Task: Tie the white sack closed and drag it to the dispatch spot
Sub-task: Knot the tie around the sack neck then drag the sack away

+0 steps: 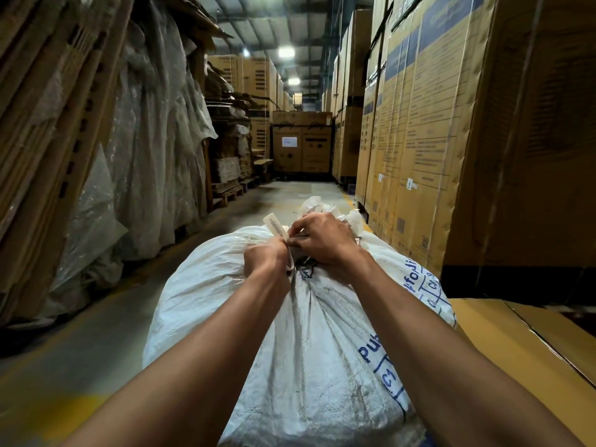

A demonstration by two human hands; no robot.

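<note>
Both hands' fingers (292, 232) apparently pinching tie (291, 264) at white sack (309, 343) neck.

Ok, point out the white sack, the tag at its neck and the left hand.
white sack (222, 285): head view, bare left flank.
tag (274, 223): head view, flat face.
left hand (265, 257): head view, back of hand.

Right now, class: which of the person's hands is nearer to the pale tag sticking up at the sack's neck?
Left. The left hand grips the cord right beneath the tag, while the right hand pinches beside it, slightly farther off, atop the white sack.
</note>
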